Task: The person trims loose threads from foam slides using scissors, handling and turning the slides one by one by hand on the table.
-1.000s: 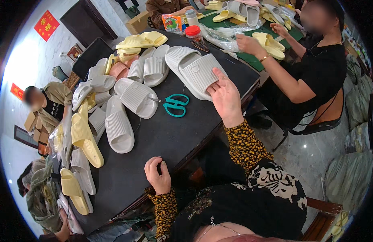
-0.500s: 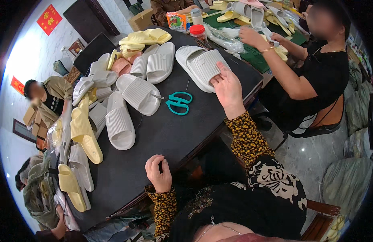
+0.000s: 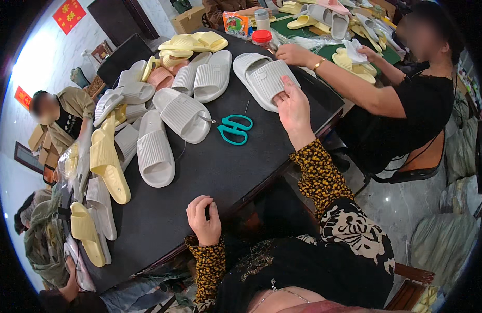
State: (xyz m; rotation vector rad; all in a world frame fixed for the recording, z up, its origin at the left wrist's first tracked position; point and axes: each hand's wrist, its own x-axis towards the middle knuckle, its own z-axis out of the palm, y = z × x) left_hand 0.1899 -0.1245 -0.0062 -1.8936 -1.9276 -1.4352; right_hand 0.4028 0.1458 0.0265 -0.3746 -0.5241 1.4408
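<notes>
My right hand (image 3: 293, 109) reaches far across the black table (image 3: 199, 177) and presses its fingers on the near edge of a pair of grey ribbed slippers (image 3: 264, 78) lying soles up. My left hand (image 3: 204, 219) rests loosely curled on the table's near edge, holding nothing. Teal scissors (image 3: 234, 129) lie on the table just left of my right hand. Two more grey slippers (image 3: 183, 115) (image 3: 153, 151) lie further left, one with a thin tag or thread on it.
Grey, yellow and pink slippers (image 3: 191, 57) are piled along the far and left sides. A person in black (image 3: 402, 99) sits at the right working at a green surface. Another person (image 3: 58, 112) sits at the far left. A red-lidded jar (image 3: 261, 37) stands beyond the pair.
My right hand has stayed on the grey pair, shifting its fingers slightly. My left hand has not moved. The view has drifted a little.
</notes>
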